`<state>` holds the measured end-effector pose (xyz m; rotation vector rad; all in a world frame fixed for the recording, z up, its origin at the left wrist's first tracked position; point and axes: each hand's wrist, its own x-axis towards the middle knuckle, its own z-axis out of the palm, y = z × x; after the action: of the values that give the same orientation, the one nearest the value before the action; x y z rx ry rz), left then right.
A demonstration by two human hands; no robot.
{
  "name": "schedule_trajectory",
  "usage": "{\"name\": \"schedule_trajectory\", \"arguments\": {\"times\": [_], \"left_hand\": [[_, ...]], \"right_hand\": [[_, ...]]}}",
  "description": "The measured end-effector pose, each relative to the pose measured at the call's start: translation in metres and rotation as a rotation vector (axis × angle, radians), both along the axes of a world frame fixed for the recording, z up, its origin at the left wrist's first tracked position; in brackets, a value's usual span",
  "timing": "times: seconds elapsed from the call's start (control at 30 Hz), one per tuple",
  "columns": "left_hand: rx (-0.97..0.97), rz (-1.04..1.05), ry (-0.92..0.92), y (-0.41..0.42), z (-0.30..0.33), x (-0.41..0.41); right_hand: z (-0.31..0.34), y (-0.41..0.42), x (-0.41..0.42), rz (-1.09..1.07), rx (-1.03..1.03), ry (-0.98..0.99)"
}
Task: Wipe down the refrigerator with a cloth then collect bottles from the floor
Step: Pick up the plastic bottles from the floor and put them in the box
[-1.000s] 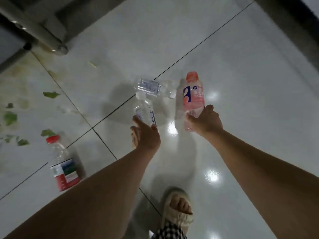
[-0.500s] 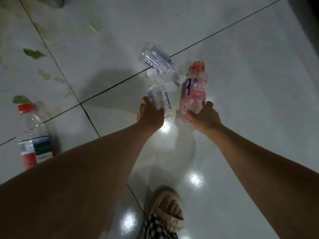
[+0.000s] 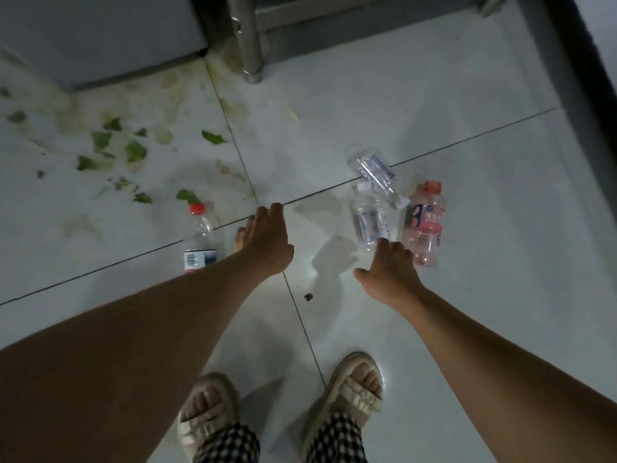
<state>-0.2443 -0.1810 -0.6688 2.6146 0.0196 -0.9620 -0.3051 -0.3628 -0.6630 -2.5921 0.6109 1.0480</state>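
Several plastic bottles lie on the white tiled floor. A pink bottle [image 3: 424, 225] with an orange cap lies at the right. Beside it lie two clear bottles, one [image 3: 370, 219] nearer me and one [image 3: 375, 170] farther off. A clear bottle with a red cap and red label [image 3: 199, 237] lies at the left, partly hidden by my left forearm. My left hand [image 3: 265, 240] hovers between the bottles with relaxed fingers, holding nothing. My right hand [image 3: 387, 272] is spread open just short of the nearer clear bottle and the pink bottle, holding nothing.
Torn green leaves [image 3: 135, 151] and yellowish stains are scattered over the floor at the left. A metal leg [image 3: 248, 38] stands at the back, with a grey cabinet base [image 3: 100, 35] to its left. My sandalled feet [image 3: 347, 396] stand at the bottom.
Both hands have let go of the bottles and pulled back. The pink bottle and the clear one now lie on the floor. The view has risen and shifted left.
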Motion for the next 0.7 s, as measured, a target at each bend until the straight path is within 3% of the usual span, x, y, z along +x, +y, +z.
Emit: {"name": "schedule_trajectory", "arguments": {"times": [0.33, 0.7], "left_hand": [[0.166, 0.245, 0.082, 0.139, -0.051, -0.031], [0.097, 0.535, 0.124, 0.149, -0.134, -0.062]], "right_hand": [[-0.048, 0.138, 0.012, 0.285, 0.118, -0.059], [-0.123, 0.155, -0.007, 0.369, 0.079, -0.084]]}}
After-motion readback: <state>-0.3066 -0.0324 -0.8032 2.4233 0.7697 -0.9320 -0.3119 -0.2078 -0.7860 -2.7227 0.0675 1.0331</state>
